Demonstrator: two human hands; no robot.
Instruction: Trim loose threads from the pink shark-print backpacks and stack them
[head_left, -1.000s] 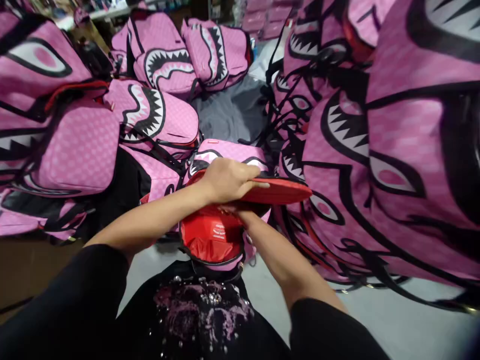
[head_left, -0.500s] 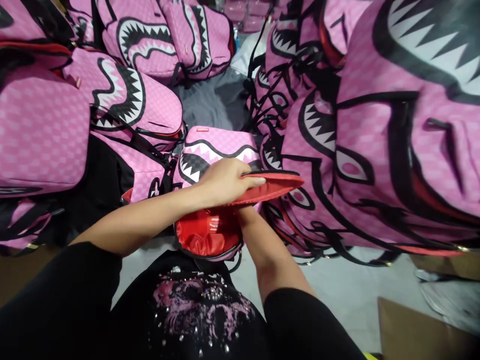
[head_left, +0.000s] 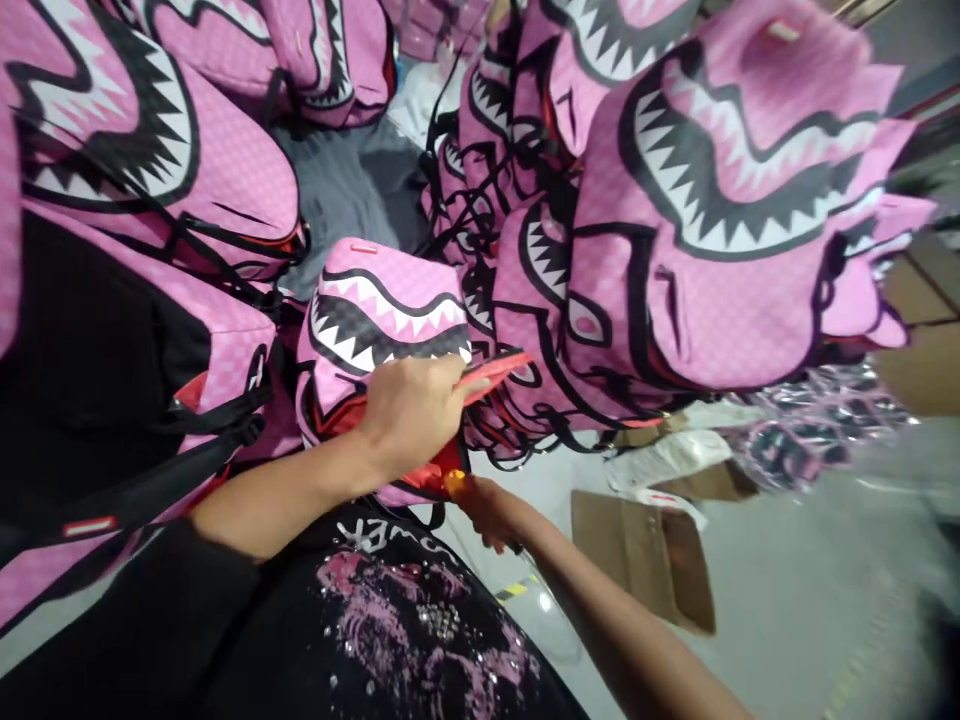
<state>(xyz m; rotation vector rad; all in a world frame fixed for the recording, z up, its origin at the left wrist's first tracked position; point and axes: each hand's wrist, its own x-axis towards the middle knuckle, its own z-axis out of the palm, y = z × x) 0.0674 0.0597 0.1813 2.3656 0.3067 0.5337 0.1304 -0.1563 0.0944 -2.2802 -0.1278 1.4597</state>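
In front of me a pink checkered backpack [head_left: 390, 265] with a shark-mouth print stands with its top toward the far side, unzipped at the near end. Red lining [head_left: 427, 475] shows in the opening. My left hand [head_left: 409, 415] is closed on the red-lined edge of its flap [head_left: 499, 375], pulling it up and to the right. Just below and to the right, my right hand [head_left: 484, 505] is closed beside the opening's edge. A small orange-yellow object [head_left: 454, 483] shows at its fingers; its kind cannot be made out.
Several more pink shark-print backpacks [head_left: 720, 190] are piled along the right. Others, including a black-backed one [head_left: 97, 340], crowd the left. Dark grey cloth [head_left: 352, 180] lies beyond. An open cardboard box [head_left: 641, 550] and plastic-wrapped goods [head_left: 810, 430] rest on the floor at right.
My view has swung to the right. My right hand has come out from under the flap to the opening's lower right, with something orange-yellow at its fingers. My left hand keeps the flap.
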